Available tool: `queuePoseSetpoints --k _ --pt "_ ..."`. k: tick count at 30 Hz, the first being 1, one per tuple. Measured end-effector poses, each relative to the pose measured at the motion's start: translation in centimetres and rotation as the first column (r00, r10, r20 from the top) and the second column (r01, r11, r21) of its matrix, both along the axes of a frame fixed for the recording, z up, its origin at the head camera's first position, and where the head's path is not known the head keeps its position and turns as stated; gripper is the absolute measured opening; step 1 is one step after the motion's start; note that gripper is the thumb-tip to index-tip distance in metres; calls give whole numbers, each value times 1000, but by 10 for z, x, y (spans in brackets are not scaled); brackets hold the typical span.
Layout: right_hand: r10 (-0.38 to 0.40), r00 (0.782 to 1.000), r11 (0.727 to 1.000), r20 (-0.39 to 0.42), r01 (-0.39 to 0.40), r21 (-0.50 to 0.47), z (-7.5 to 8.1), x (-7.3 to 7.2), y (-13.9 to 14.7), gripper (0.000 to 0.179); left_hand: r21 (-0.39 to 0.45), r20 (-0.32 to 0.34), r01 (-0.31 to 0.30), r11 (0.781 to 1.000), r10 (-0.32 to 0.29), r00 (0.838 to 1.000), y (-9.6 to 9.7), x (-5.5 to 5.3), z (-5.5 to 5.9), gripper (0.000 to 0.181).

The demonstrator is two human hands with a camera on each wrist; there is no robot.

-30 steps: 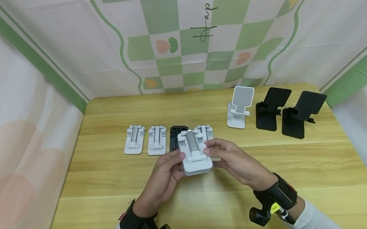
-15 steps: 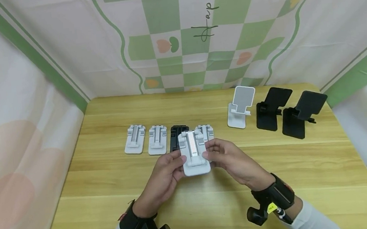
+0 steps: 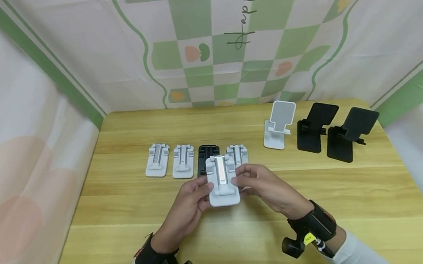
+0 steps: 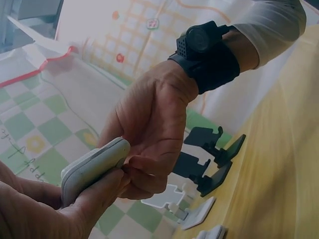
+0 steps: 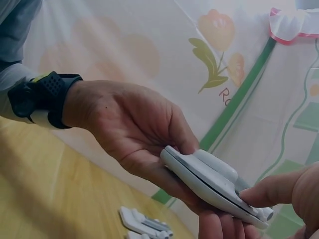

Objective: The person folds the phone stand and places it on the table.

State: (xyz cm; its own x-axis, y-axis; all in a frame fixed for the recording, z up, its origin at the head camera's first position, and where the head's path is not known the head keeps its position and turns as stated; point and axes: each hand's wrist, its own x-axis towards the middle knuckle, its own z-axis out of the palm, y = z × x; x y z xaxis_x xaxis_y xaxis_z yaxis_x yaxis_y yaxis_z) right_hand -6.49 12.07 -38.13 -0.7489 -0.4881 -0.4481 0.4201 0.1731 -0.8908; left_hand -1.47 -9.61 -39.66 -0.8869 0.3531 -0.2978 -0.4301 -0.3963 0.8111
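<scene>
Both hands hold a folded white phone stand (image 3: 223,190) above the table, its hinged side facing up. My left hand (image 3: 188,202) grips the left edge, thumb on top and fingers underneath. On the opposite edge my right hand (image 3: 268,188) pinches it between thumb and fingers. In the right wrist view the folded stand (image 5: 214,181) shows as two flat layers with a thin gap along the side. Behind it, a black folded stand (image 3: 207,156) and a white folded stand (image 3: 238,152) lie partly hidden.
Two more white folded stands, the outer one (image 3: 157,159) and the inner one (image 3: 183,161), lie to the left on the wooden table (image 3: 128,225). At the back right stand an unfolded white stand (image 3: 281,119) and two unfolded black ones (image 3: 312,128). A patterned curtain (image 3: 112,52) hangs behind.
The held stand has come slightly lower and toward the body, tilting so its metal strip now shines. Both hands keep their grip; the right hand has shifted a little left.
</scene>
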Motion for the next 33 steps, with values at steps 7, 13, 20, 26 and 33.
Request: queuePoseSetpoints --k 7,13,20,26,33 --pt "13 1000 1000 5 -13 -7 -7 0 -1 48 -63 -11 -13 998 12 1000 -3 -1 -9 47" --pt "48 999 998 -24 -47 36 -13 -1 2 54 -250 5 -85 964 90 996 -15 -1 -19 43" --pt "46 998 997 -42 -44 64 -17 -2 10 50 -483 72 -171 859 234 970 -53 0 -32 44" --pt "56 998 997 -35 -54 60 -20 -2 15 53 -626 68 -168 762 268 961 -96 7 -46 43" --pt "73 997 996 -35 -70 61 -21 -2 19 54 -734 96 -107 671 258 961 -133 19 -64 46"
